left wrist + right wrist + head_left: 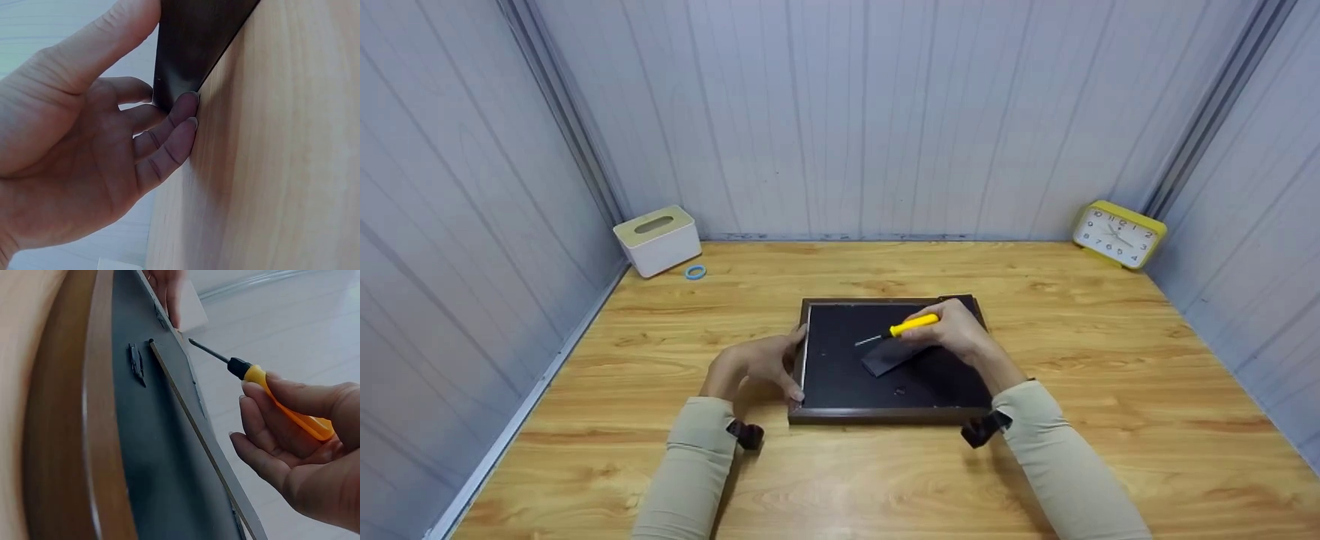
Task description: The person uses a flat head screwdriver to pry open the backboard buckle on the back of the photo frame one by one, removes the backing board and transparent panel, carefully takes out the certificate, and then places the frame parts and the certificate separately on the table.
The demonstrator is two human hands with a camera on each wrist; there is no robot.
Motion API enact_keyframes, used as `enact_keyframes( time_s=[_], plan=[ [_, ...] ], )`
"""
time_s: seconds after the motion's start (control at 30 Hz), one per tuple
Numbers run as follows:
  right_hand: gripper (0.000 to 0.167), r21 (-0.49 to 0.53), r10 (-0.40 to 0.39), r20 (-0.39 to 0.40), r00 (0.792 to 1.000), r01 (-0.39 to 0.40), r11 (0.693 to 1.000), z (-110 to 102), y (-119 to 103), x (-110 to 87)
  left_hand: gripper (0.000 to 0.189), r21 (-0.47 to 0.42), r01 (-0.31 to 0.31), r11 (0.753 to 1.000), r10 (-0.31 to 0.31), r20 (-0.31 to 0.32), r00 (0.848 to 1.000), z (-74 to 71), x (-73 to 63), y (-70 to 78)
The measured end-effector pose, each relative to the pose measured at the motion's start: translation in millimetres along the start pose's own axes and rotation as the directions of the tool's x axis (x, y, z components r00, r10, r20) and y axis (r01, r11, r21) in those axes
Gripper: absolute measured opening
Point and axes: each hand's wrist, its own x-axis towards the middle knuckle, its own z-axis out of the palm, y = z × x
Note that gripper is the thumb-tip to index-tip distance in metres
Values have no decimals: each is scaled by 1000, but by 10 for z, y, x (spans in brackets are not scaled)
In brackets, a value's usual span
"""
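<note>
A dark brown picture frame (885, 415) lies face down on the wooden table, its black backing board (840, 375) upward. At its left edge, my left hand (765, 364) grips the side, thumb near the front corner; in the left wrist view its fingers bend against the frame's side (188, 50), close to the tabletop. My right hand (956, 330) holds a yellow-handled screwdriver (915, 324) above the board, its metal tip pointing left and clear of the board. Beneath that hand is a black stand leg (896, 356), seen tilted up from the board in the right wrist view.
At the back left are a white tissue box (664, 244) and a small blue ring (695, 272). A yellow alarm clock (1119, 234) stands at the back right. Pale panel walls (862, 120) enclose the table (885, 480) at the back and sides.
</note>
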Motion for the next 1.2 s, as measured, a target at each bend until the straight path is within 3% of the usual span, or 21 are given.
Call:
enact_keyframes(
  time_s=[0.23,0.37,0.47,0.67,0.77,0.93,1.2],
  plan=[
    [40,15,-24,-32,999,25,1000,-257,58,-138,128,10,-8,1000,8,-3,1000,-6,-6,18],
    [43,136,-15,-54,998,22,991,-444,104,-213,127,17,6,1000,-5,-12,1000,-22,-13,20],
    [38,230,-21,-68,997,36,973,-548,132,-254,127,21,9,1000,-9,-19,1000,-31,-15,22],
    [10,369,-31,-145,989,83,926,-654,171,-293,128,37,23,999,-22,-15,1000,-20,-8,20],
    [11,432,-45,-188,981,124,893,-672,180,-299,128,37,4,999,-3,-6,1000,-12,15,7],
    [13,450,-50,-238,970,156,879,-691,181,-286,131,10,-28,1000,28,1,1000,-10,28,-2],
    [16,423,-68,-215,974,156,893,-724,198,-281,133,-13,-31,999,31,-3,1000,-8,8,3]
  ],
)
